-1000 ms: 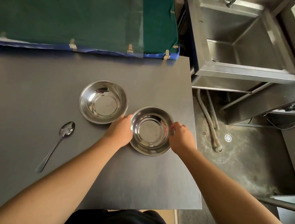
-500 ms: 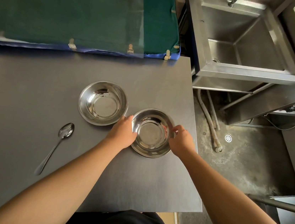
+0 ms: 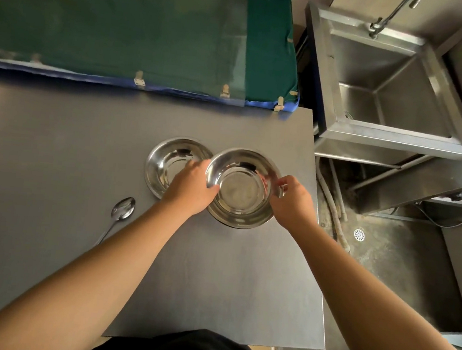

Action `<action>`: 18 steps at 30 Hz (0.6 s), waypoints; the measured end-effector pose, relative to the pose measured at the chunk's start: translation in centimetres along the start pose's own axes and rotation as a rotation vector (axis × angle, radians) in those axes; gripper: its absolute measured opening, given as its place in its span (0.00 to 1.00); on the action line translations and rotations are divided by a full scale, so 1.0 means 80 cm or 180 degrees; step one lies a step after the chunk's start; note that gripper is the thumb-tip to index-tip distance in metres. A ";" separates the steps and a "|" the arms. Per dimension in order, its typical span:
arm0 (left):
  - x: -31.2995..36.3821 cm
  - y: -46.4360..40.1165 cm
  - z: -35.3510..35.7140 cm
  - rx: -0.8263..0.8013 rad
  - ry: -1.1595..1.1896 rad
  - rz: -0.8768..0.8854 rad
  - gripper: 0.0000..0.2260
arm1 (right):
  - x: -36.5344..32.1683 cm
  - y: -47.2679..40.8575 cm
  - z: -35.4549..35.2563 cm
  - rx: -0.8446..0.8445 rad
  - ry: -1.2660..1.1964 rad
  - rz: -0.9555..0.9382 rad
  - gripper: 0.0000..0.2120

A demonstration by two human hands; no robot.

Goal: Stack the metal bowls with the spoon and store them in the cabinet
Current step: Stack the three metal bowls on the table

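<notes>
Two shiny metal bowls are on the dark grey table (image 3: pixel 52 153). The right bowl (image 3: pixel 241 189) is lifted off the surface, held at its rim on both sides: my left hand (image 3: pixel 193 187) grips its left edge, my right hand (image 3: pixel 290 202) its right edge. Its left rim overlaps the right rim of the left bowl (image 3: pixel 168 164), which rests on the table and is partly hidden by my left hand. A metal spoon (image 3: pixel 120 215) lies on the table to the lower left, its handle running under my left forearm.
A green cloth-covered block (image 3: pixel 127 16) with a blue lower edge borders the table's far side. A steel sink (image 3: pixel 394 87) stands to the right, beyond the table's right edge. Pipes and a floor drain (image 3: pixel 359 234) lie below it.
Both hands have lifted the right bowl off the table and carried it left, so that it now overlaps the left bowl's rim. The spoon and left bowl stayed put.
</notes>
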State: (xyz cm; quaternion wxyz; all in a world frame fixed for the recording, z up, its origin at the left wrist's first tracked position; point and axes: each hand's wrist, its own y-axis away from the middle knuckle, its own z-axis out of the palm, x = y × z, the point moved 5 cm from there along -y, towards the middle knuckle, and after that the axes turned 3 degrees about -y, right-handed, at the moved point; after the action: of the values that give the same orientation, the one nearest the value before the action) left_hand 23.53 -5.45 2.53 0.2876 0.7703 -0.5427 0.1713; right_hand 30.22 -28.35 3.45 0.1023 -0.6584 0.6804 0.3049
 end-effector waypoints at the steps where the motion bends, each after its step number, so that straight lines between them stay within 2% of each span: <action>1: -0.007 -0.002 -0.010 0.0059 -0.0003 -0.0016 0.25 | -0.011 -0.002 0.004 -0.0027 -0.0025 -0.0052 0.12; 8: -0.064 -0.010 -0.074 0.0367 -0.0060 -0.0220 0.21 | -0.087 -0.015 0.052 -0.0323 -0.0053 -0.0310 0.13; 18: -0.133 -0.019 -0.091 0.0177 -0.0263 -0.0498 0.19 | -0.137 -0.027 0.115 -0.0652 0.0172 -0.0334 0.14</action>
State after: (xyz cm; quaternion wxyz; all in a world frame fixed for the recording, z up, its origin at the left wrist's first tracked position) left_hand 21.52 7.39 1.66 0.2560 0.8245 -0.4873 0.1313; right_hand 31.12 -14.03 1.44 0.0319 -0.7081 0.6129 0.3492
